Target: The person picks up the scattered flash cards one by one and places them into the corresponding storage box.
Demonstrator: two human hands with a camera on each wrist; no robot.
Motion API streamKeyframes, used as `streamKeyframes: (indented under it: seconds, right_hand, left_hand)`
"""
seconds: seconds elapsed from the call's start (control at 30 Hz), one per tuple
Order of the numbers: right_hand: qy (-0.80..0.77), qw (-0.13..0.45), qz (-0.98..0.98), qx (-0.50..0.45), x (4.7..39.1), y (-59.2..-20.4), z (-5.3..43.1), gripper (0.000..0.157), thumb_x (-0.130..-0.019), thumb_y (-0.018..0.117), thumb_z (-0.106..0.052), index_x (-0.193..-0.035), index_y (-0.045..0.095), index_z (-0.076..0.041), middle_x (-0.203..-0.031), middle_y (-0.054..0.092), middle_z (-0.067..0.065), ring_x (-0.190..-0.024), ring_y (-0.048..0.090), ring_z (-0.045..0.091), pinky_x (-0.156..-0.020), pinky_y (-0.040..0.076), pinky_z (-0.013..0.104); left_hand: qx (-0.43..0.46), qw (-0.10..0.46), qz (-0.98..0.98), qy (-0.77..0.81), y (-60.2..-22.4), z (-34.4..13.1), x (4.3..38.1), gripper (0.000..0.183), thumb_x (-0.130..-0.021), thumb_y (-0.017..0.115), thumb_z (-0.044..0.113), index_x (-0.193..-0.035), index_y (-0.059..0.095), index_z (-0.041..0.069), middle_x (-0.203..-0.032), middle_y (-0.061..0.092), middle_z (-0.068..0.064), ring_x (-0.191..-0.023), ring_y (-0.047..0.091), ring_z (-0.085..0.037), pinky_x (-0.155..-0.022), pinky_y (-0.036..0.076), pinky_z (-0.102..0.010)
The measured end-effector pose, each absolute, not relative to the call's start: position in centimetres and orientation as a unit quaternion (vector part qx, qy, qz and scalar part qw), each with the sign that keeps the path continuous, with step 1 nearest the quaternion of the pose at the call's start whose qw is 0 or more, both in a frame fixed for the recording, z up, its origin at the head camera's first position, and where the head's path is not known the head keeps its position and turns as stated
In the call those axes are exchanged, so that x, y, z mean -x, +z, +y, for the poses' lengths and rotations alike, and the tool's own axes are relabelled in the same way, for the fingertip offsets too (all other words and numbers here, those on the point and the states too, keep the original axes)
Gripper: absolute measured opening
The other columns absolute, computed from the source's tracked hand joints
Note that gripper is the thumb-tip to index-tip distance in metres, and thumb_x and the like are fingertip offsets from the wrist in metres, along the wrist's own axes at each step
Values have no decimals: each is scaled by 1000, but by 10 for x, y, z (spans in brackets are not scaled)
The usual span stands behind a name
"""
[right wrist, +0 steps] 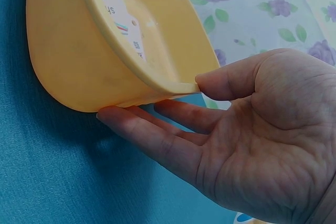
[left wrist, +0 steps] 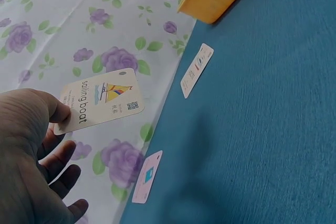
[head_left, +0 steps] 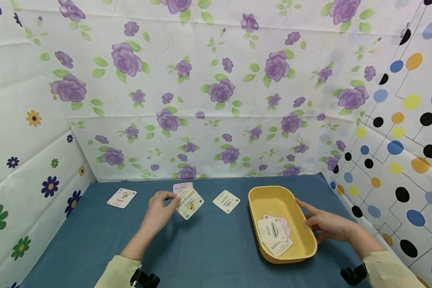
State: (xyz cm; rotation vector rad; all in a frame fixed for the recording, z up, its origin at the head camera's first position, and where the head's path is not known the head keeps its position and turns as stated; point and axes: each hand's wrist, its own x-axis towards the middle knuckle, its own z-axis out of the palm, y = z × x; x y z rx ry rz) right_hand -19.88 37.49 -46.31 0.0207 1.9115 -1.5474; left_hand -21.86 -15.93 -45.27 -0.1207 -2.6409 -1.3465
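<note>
My left hand (head_left: pixel 160 214) pinches a white "sailing boat" card (head_left: pixel 191 203) by its edge, between thumb and fingers. The left wrist view shows the boat picture on this card (left wrist: pixel 107 100) held up above the table. Behind it a pink card (head_left: pixel 181 186) lies on the cloth, partly covered by the held card in the head view. A "yacht" card (head_left: pixel 226 201) lies to the right. My right hand (head_left: pixel 329 224) grips the right side of a yellow plastic basin (head_left: pixel 279 200), thumb at the rim (right wrist: pixel 186 88) and fingers against the outer wall. Inside, several cards overlap, a "ship" card (head_left: pixel 273 231) uppermost.
A "bee" card (head_left: pixel 121 198) lies at the table's back left. The blue tablecloth (head_left: pixel 201 256) meets a rose-patterned curtain (head_left: pixel 219 148) behind. Flowered cloth (head_left: pixel 29 168) hangs on the left, dotted cloth (head_left: pixel 410 132) on the right.
</note>
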Motion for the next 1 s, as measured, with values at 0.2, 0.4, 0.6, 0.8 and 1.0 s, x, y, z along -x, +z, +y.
streamKeyframes:
  seconds: [0.2,0.4,0.6,0.8,1.0]
  right_hand:
    - [-590,332,736,-9,199,-464,375,90,-104,56,-14,-165,-7,-34,-159,20,37,-115,62,43,-78,58,58]
    - [-592,333,734,-6,199,-465,376,89,-104,55,-14,-165,-8,-34,-159,20,37,-115,62,44,-79,57,59]
    - [-593,335,732,-7,200,-465,376,90,-104,55,-14,-164,-9,-34,-159,19,37,-115,62,45,-79,57,59]
    - [-590,333,735,-10,199,-465,375,89,-104,55,-14,-165,-8,-33,-159,19,38,-115,62,44,-79,57,59]
    - [-588,331,738,-12,198,-464,374,89,-104,55,-13,-165,-7,-32,-159,19,37,-114,62,43,-79,57,58]
  left_hand:
    - [42,89,-884,-457,-451,-156,219,24,-101,65,28,-104,70,4,-132,56,-19,-123,47,-37,-101,39,-58]
    - [45,92,-883,-458,-450,-152,220,23,-101,66,27,-102,69,5,-130,56,-18,-123,47,-35,-102,38,-57]
    - [55,92,-880,-462,-448,-149,219,22,-101,66,27,-104,70,6,-129,56,-17,-122,47,-34,-101,38,-56]
    - [64,104,-876,-467,-444,-143,218,20,-100,67,26,-101,70,7,-126,58,-16,-119,49,-33,-98,39,-54]
    - [67,107,-870,-476,-441,-137,216,18,-99,68,26,-100,71,8,-124,59,-14,-117,50,-32,-98,39,-55]
